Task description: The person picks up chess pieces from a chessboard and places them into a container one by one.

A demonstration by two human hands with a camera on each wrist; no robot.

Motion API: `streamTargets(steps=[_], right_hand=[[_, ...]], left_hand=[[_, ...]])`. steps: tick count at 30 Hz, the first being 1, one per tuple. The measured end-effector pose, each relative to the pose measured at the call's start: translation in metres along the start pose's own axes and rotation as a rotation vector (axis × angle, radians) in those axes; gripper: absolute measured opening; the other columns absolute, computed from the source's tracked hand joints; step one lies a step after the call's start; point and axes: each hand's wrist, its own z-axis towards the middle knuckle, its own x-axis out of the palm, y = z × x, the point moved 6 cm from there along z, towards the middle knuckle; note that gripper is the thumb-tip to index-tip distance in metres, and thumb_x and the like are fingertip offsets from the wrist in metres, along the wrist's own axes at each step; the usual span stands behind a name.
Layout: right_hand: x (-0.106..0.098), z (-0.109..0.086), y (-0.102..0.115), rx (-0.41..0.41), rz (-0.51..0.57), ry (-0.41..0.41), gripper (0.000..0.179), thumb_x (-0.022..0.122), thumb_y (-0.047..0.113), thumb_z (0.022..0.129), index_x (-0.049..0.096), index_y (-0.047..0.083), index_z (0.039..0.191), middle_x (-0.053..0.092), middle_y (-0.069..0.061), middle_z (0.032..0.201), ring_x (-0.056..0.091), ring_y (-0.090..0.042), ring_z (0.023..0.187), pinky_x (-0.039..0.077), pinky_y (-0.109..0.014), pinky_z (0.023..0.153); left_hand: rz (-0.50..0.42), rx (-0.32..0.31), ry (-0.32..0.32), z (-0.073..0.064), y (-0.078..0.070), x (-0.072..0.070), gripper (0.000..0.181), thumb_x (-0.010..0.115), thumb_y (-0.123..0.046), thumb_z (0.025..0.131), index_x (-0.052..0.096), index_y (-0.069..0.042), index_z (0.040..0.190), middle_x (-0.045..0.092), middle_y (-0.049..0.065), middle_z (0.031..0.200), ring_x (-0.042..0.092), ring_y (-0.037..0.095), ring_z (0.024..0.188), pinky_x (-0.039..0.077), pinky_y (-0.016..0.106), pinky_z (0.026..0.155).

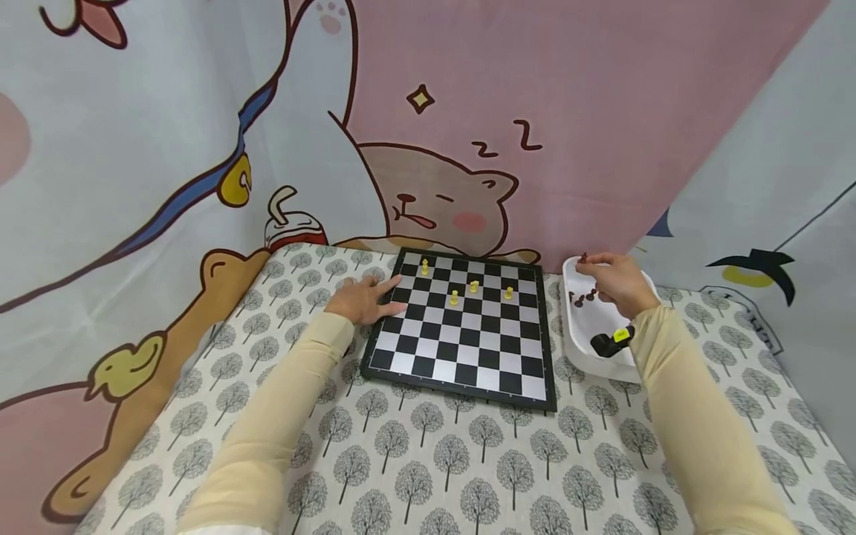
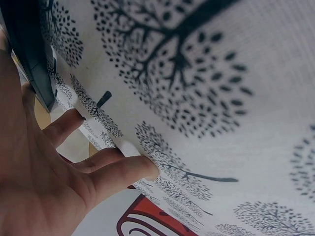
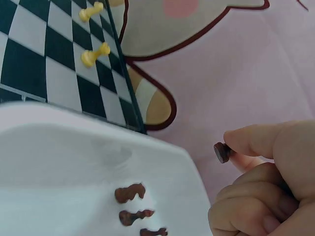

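at the far end of the white tray (image 1: 578,362), up by its rim on the board side, the rt hand (image 1: 622,284) holds one dark brown chess pc (image 3: 224,152) pinched btwn thumb & forefinger, other fingers curled under in the rt wrist view. pc's round base pokes out past the fingertips, toward the left of that view; rest is hidden by the fingers, so full long axis can't be told, but looks tilted, not upright. key relation: the chessboard (image 1: 444,333) lies to the person's left of the held pc, across a narrow gap, w/ the board's rt edge just beside the tray. rt hand is def the nearer one to pc & tray. lt hand (image 1: 361,300) is at the board's opp edge, fingers spread & holding nothing, a couple reaching over the border. on the board, 4 yellow pcs (image 1: 509,293) stand in the far half, the rightmost nearest the held pc. below the rt hand, a few more brown pcs (image 3: 130,192) lie on their sides in the tray, apart from the fingers.
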Motion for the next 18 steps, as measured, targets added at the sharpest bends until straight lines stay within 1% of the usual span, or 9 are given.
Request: streamTargets(steps=[2, 6, 8, 10, 15, 18], right_hand=[[-0.002, 0.003, -0.005, 0.002, -0.002, -0.004, 0.048, 0.061, 0.026, 0.102, 0.045, -0.004, 0.136, 0.058, 0.022, 0.079, 0.032, 0.001, 0.046, 0.033, -0.021, 0.044], [-0.004, 0.006, -0.017, 0.036, -0.017, -0.015, 0.049, 0.06, 0.023, 0.103, 0.045, -0.007, 0.138, 0.053, 0.022, 0.072, 0.031, 0.0, 0.048, 0.033, -0.02, 0.045], [-0.006, 0.008, -0.024, 0.067, -0.028, -0.027, 0.049, 0.059, 0.023, 0.103, 0.046, -0.007, 0.14, 0.048, 0.02, 0.067, 0.031, -0.001, 0.049, 0.033, -0.02, 0.046], [-0.008, 0.009, -0.03, 0.102, -0.043, -0.041, 0.05, 0.058, 0.023, 0.103, 0.045, -0.006, 0.142, 0.046, 0.018, 0.065, 0.032, -0.002, 0.05, 0.034, -0.02, 0.047], [-0.01, 0.009, -0.042, 0.174, -0.098, -0.046, 0.053, 0.055, 0.024, 0.105, 0.043, -0.005, 0.147, 0.048, 0.012, 0.075, 0.034, -0.004, 0.05, 0.036, -0.022, 0.048], [-0.011, 0.01, -0.045, 0.177, -0.114, -0.035, 0.054, 0.054, 0.024, 0.105, 0.043, -0.007, 0.147, 0.051, 0.011, 0.078, 0.034, -0.004, 0.05, 0.037, -0.023, 0.049]], left_hand=[[0.005, -0.001, -0.003, 0.0, 0.0, -0.001, 0.081, 0.031, -0.082, 0.093, 0.005, -0.048, 0.162, 0.021, 0.012, 0.171, 0.025, 0.059, 0.149, 0.042, 0.072, 0.11], [0.014, 0.003, -0.006, 0.0, -0.001, -0.002, 0.08, 0.031, -0.082, 0.094, 0.005, -0.048, 0.162, 0.022, 0.011, 0.171, 0.026, 0.059, 0.148, 0.044, 0.071, 0.108], [0.017, 0.006, -0.008, 0.0, 0.0, -0.002, 0.081, 0.031, -0.082, 0.094, 0.006, -0.047, 0.162, 0.022, 0.012, 0.171, 0.027, 0.059, 0.148, 0.044, 0.072, 0.107], [0.017, 0.008, -0.012, 0.0, 0.0, -0.002, 0.08, 0.031, -0.082, 0.094, 0.007, -0.047, 0.162, 0.022, 0.012, 0.171, 0.027, 0.059, 0.148, 0.044, 0.072, 0.107], [0.003, 0.01, -0.009, -0.001, -0.001, -0.001, 0.08, 0.033, -0.081, 0.095, 0.007, -0.047, 0.162, 0.022, 0.012, 0.171, 0.025, 0.059, 0.149, 0.043, 0.072, 0.109], [-0.001, 0.005, -0.008, -0.002, -0.002, -0.001, 0.08, 0.033, -0.081, 0.094, 0.007, -0.047, 0.162, 0.022, 0.012, 0.171, 0.025, 0.058, 0.149, 0.041, 0.072, 0.11]])
